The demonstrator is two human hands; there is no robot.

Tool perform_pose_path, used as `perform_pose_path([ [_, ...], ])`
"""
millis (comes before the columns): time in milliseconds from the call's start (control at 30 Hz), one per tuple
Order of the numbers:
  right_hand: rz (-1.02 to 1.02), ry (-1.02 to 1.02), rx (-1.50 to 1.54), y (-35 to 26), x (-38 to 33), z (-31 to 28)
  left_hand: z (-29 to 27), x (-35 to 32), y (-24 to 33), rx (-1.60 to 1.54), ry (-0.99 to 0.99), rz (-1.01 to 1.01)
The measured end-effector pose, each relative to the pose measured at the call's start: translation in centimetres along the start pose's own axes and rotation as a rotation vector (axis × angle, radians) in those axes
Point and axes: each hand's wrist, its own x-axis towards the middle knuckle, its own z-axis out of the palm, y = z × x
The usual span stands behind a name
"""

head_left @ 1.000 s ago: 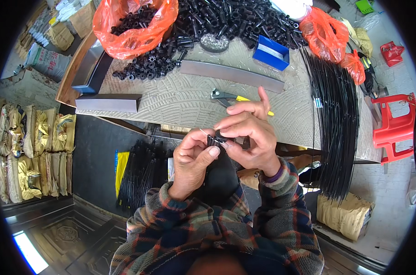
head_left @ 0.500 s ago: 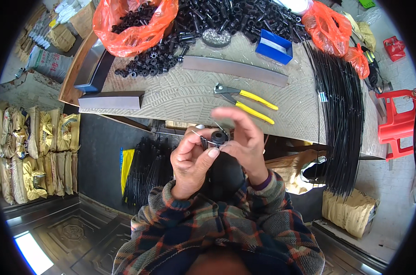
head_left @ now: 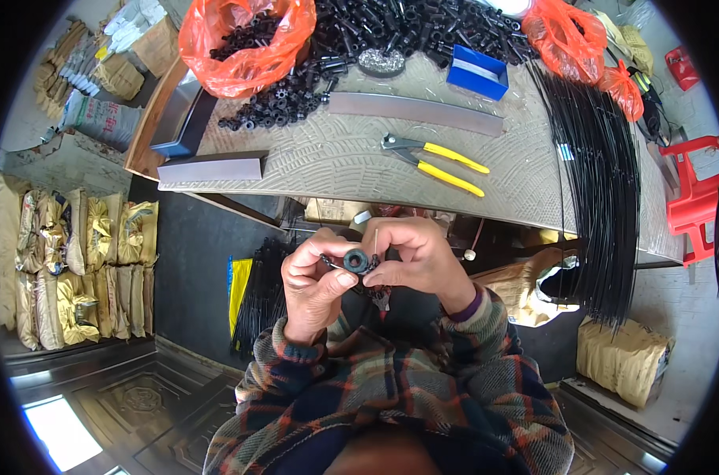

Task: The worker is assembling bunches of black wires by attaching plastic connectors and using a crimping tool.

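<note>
Below the near edge of the table, a small black ring-shaped part (head_left: 356,261) with a hole in its middle sits between my two hands. My left hand (head_left: 313,279) pinches its left side between thumb and fingers. On the other side my right hand (head_left: 416,257) is closed, thumb against fingers, on a small dark piece (head_left: 373,261) beside the ring; its kind cannot be made out. A thin pale wire or pin (head_left: 376,240) stands up near the right fingertips. Yellow-handled pliers (head_left: 438,165) lie on the table (head_left: 312,162) with their jaws to the left.
Black plastic fittings (head_left: 407,28) are heaped at the back, beside an orange bag (head_left: 244,55). A blue box (head_left: 476,73), a long metal bar (head_left: 415,113) and a shorter bar (head_left: 213,170) lie nearer. Long black cables (head_left: 605,198) hang over the right edge; a red stool (head_left: 696,198) stands beyond.
My right hand, whose fingers were spread and raised, has come down and closed beside the black ring. The ring now faces up more, showing its hole. The whole view has shifted slightly.
</note>
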Motion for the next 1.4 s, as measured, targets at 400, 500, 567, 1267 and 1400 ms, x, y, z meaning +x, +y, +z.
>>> perform_pose_path([
  [400, -0.012, 0.128, -0.257, -0.7, -1.0, 2.8, -0.8, -1.6, 0.8, 0.039, -0.029, -0.054],
  [500, -0.058, 0.034, -0.211, -0.4, -1.1, 2.2, -0.9, -1.6, 1.0, 0.042, -0.086, -0.123],
  [567, 0.046, -0.080, -0.184, -0.7, -1.1, 2.2, -1.5, -1.6, 1.4, 0.052, -0.116, -0.144],
  [1267, -0.252, 0.279, -0.601, -1.0, -1.5, 4.5, -2.4, -2.0, 1.9, 0.001, -0.104, -0.111],
  [1400, -0.424, 0.424, -0.904, -0.8, -2.4, 6.0, -1.8, -2.2, 1.1, 0.072, -0.019, -0.073],
])
